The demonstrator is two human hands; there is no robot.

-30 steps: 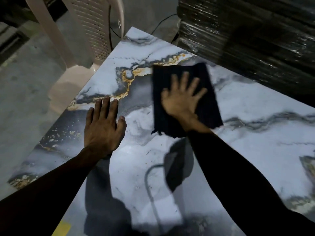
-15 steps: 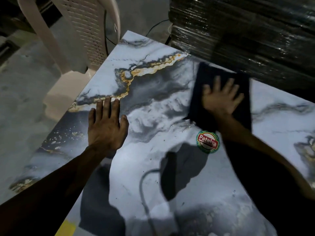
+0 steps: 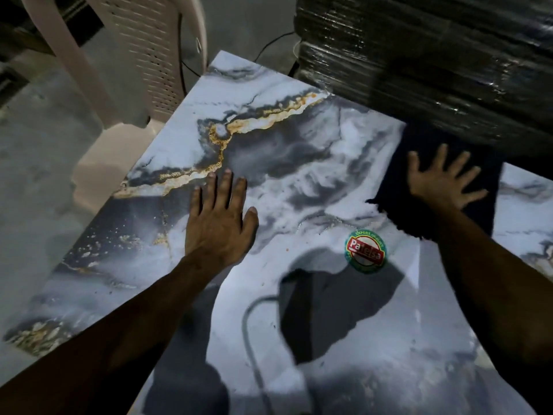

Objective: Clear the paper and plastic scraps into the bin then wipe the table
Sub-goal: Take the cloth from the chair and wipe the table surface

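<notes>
A dark cloth point(image 3: 398, 175) lies flat on the marble-patterned table point(image 3: 299, 151), close to the wrapped stack at the back right. My right hand point(image 3: 443, 181) presses down on the cloth with its fingers spread. My left hand point(image 3: 218, 223) rests palm-down on the bare table top, left of centre, fingers straight and close together, holding nothing. A round red and green sticker point(image 3: 365, 251) is stuck to the table between my two arms. No paper or plastic scraps show on the table.
A tall stack wrapped in dark plastic film point(image 3: 434, 61) borders the table's far right side. A beige plastic chair point(image 3: 140, 64) stands on the grey floor beyond the table's left edge. A thin black cable point(image 3: 269, 43) runs along the floor behind the table.
My right hand has slid the cloth to the right across the table, uncovering the round sticker. My left hand has stayed flat in the same spot.
</notes>
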